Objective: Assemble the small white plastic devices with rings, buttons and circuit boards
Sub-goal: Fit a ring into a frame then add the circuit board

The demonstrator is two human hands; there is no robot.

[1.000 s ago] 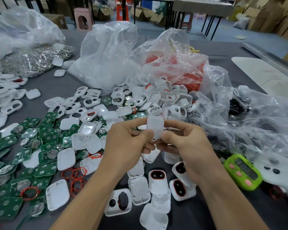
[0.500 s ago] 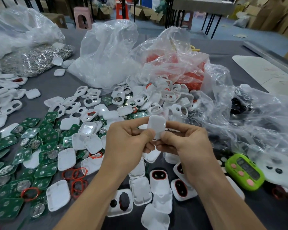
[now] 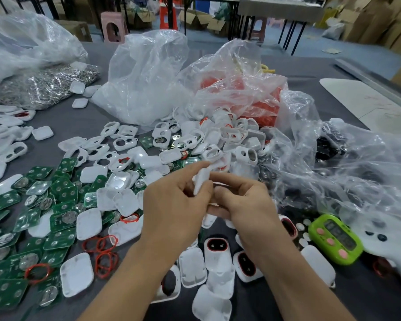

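A white device point(image 3: 202, 180) is held up off the table, tilted on edge at frame ctr, just above the parts spread. It is pinched btwn thumb and fingers of the left hand point(image 3: 174, 212), while the right hand point(image 3: 248, 205) is curled in against its near edge, apparently gripping it too, though that contact is partly hidden. The two-handed hold is judged to serve a squeeze, w/ the halves pressed together. Directly below, finished units point(image 3: 217, 246) w/ red-rimmed dark buttons are laid face up beside blank white covers point(image 3: 77, 274), prob. set close so done pieces can be dropped w/o reaching. To the left, green circuit boards point(image 3: 60, 218) and loose red rings point(image 3: 102, 245) are spread out flat, largely sorted by kind, presumably for quick picking. Beyond the hands, holed front shells point(image 3: 218, 140) are heaped against clear plastic bags point(image 3: 146, 77); a green timer point(image 3: 336, 239) is seen at right on the grey table point(image 3: 287, 66).
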